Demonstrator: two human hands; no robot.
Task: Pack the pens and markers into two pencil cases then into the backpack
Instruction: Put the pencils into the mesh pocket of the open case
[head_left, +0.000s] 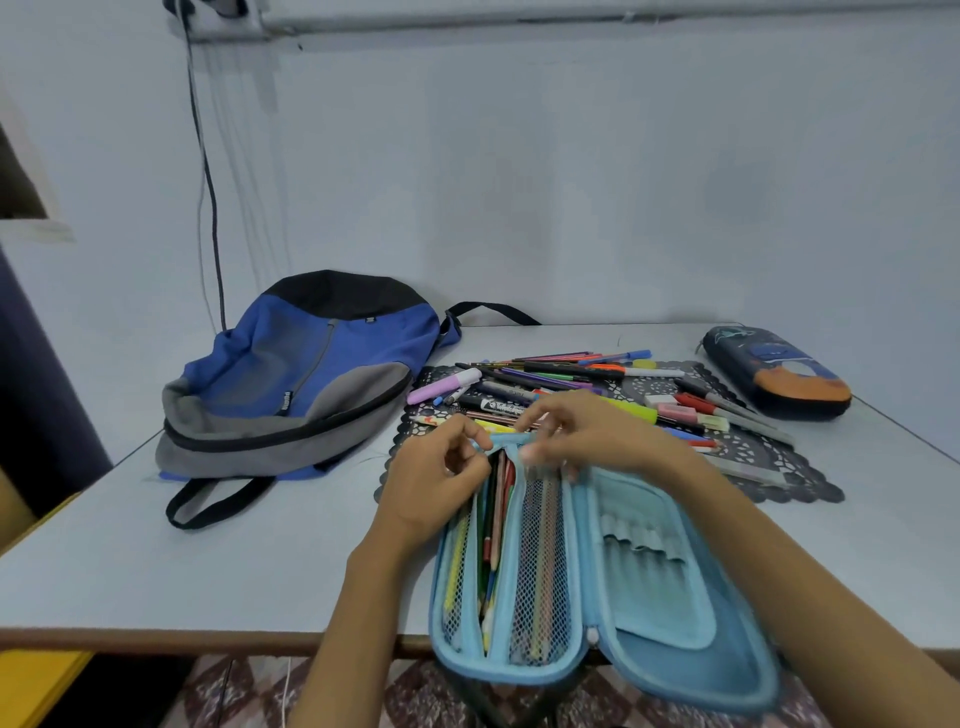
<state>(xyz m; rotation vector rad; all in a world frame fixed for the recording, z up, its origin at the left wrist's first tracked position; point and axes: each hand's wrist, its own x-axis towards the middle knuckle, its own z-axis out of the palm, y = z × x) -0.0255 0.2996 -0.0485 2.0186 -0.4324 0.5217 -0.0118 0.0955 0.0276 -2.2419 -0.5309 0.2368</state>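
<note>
Head view: the only writing that can be read is a small "puma" tag on the front of the backpack (311, 364). A black marker (493, 406) carries a white label, too blurred to read.

The table (156, 545) is pale grey with a brown front edge and stands against a plain pale wall (571, 182), where a dark cable (208, 182) hangs down behind the backpack. Patterned floor (234, 691) shows below.

The blue, grey and black backpack lies flat at far left. Beside it a dark lace-patterned mat (779, 467) bears a loose heap of pens (561, 374) and markers. A dark case (779, 374) with an orange patch lies zipped at far right, off the mat.

The blue case (649, 597) lies open at the near edge, overhanging it. Its left half holds pencils and pens, some behind mesh pockets; its right half shows a row of loops.

The left hand (431, 478) and right hand (587, 436), fingers curled, both pinch the blue trim at the case's far end.
</note>
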